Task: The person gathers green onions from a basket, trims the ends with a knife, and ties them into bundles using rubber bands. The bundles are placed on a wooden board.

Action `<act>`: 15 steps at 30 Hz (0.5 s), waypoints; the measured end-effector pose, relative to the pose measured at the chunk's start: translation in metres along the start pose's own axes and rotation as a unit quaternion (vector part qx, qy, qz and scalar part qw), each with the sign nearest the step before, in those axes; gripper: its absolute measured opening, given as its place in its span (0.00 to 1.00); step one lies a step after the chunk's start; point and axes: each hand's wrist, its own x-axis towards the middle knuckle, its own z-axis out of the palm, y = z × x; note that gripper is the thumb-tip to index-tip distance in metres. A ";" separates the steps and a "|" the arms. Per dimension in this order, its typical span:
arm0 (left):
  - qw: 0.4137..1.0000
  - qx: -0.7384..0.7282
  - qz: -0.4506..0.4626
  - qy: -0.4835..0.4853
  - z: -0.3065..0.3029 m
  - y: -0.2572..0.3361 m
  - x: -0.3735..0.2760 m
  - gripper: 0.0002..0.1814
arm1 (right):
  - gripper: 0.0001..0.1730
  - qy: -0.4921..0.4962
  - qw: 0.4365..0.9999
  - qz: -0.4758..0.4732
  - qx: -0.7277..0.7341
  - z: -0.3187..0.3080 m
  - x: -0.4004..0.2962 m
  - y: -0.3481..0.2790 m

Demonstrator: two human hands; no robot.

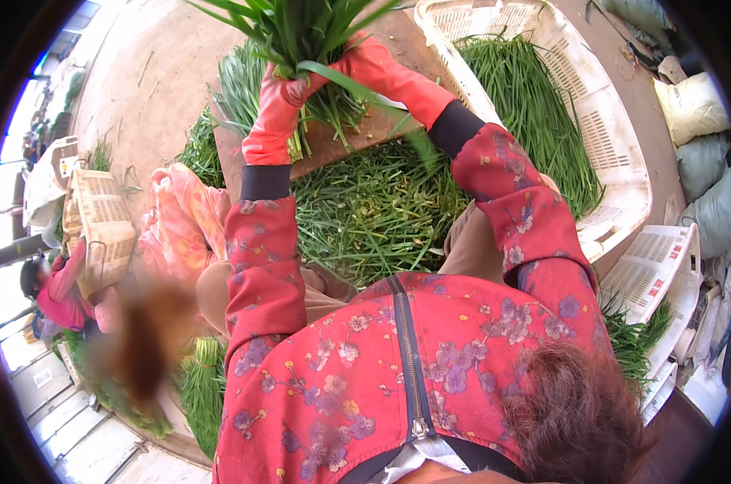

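Both my hands wear orange-red rubber gloves and are raised at the top centre. My left hand [281, 100] grips the lower part of a bunch of long green leaves [305, 30], probably Chinese chives. My right hand [365, 66] is closed on the bunch's right side, its fingertips partly hidden by leaves. Below them, more bunches lie on a brown board [329, 142], stalk ends towards me. Between my knees spreads a heap of loose leaves and trimmings [377, 212].
At the right stands a white plastic crate [607, 139] of long green leaves [523, 103]. Pink patterned cloth [184, 212] lies left of my knee. Stuffed sacks [695, 109] line the far right. Another person [63, 296] is beside a tilted crate [102, 224] at the left.
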 end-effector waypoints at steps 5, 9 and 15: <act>0.997 -0.071 0.005 -0.018 -0.023 0.043 0.006 0.35 | 0.31 -0.105 0.948 -0.061 -0.296 0.013 0.004 -0.036; 0.962 -0.274 0.000 -0.001 -0.009 0.121 -0.019 0.32 | 0.31 -0.245 0.937 -0.046 -0.245 0.029 0.003 -0.078; 0.944 -0.308 -0.059 0.105 -0.056 0.118 -0.083 0.29 | 0.36 -0.280 0.944 -0.046 -0.168 0.081 -0.019 -0.103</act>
